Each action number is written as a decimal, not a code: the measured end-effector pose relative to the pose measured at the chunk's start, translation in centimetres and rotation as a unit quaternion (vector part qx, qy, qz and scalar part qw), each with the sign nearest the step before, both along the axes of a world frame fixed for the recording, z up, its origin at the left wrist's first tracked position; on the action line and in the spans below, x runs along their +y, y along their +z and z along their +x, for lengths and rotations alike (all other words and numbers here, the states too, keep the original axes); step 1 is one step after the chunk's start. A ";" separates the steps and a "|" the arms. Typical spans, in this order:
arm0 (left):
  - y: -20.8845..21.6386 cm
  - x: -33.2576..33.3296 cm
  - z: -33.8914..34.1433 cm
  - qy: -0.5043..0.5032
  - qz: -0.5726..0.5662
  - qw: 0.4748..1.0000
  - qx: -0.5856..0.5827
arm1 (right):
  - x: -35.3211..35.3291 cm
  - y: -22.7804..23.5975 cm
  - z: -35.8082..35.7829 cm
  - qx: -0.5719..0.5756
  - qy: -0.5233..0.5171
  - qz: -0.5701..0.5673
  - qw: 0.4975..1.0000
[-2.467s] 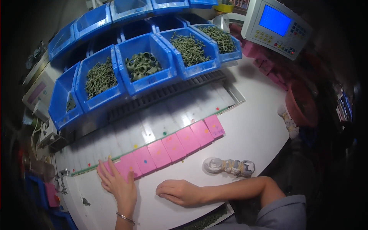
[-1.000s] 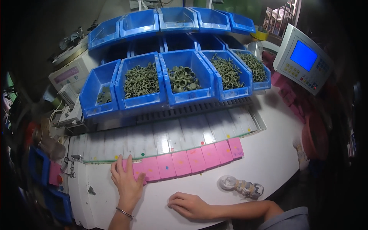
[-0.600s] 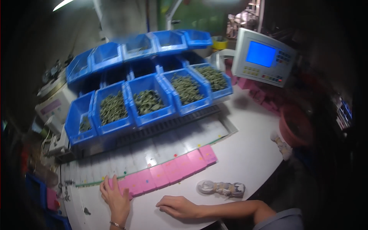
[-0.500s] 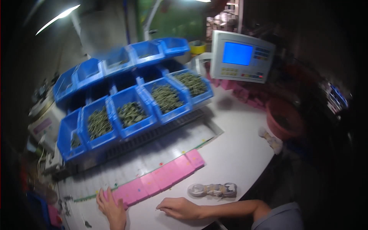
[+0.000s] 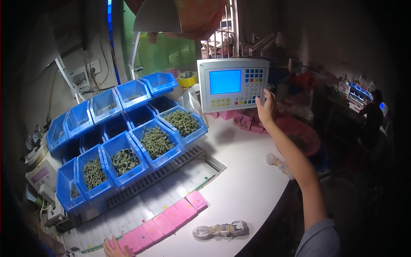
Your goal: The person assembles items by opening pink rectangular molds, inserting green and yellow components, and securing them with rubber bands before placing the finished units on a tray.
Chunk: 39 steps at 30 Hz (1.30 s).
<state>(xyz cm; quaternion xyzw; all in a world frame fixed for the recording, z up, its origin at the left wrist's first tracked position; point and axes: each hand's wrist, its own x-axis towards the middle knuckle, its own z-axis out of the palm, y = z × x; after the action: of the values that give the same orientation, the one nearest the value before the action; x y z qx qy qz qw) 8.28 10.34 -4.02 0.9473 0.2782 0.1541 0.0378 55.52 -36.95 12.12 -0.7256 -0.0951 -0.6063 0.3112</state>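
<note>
1. The right hand (image 5: 265, 108) is raised off the counter (image 5: 244, 188) and reaches up to the grey control panel (image 5: 233, 91); half a second ago it lay flat on the counter near the lower edge of the view.
2. Its fingers (image 5: 259, 101) are spread loosely and hold nothing. The fingertips touch the panel's right edge, just beside the keypad (image 5: 254, 81) of coloured buttons. Which button they meet cannot be told.
3. The panel stands upright at the back of the counter, its blue screen (image 5: 225, 82) lit, to the right of the blue bins (image 5: 128, 141).
4. The left hand (image 5: 114, 248) shows only partly at the bottom edge, resting on the left end of the row of pink blocks (image 5: 165, 222), much where it was before. How far its fingers are closed cannot be told, as most of the hand is cut off.
5. The view has tilted upward since the earlier picture: the panel now sits near the middle, and the bins have shifted down and left.
6. The bins on the tiered rack hold green parts, with ring-shaped ones in one lower bin (image 5: 125, 159).
7. A pale wrapped bundle (image 5: 220, 230) lies on the counter right of the pink blocks, apart from both hands.
</note>
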 end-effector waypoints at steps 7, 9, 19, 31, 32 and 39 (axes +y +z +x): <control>0.7 -0.7 0.2 0.010 -0.006 1.000 -0.004 | -4.3 0.1 7.8 -0.047 0.106 0.064 0.991; 0.6 -0.7 0.1 0.008 -0.004 1.000 -0.001 | -5.4 0.3 9.3 -0.036 0.149 0.094 0.984; 0.3 -0.2 0.0 -0.012 0.020 1.000 -0.017 | -5.8 1.7 7.9 0.169 0.296 0.122 0.932; -0.7 0.4 -1.0 -0.031 0.022 0.999 -0.029 | 2.1 -10.1 2.9 0.344 0.086 0.186 0.916; -1.2 0.7 -0.9 -0.028 0.022 0.999 -0.021 | 2.8 -12.4 1.7 0.433 0.146 0.137 0.879; 0.6 -0.2 -0.1 -0.004 -0.058 0.997 -0.056 | 13.0 -12.3 -18.8 0.418 0.430 -0.228 0.767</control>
<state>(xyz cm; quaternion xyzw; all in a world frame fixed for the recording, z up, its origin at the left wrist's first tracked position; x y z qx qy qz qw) 8.23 10.14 -3.42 0.9346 0.2803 0.1902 0.1084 36.74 -23.92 -0.14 -0.8403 -0.3927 -0.0062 0.3735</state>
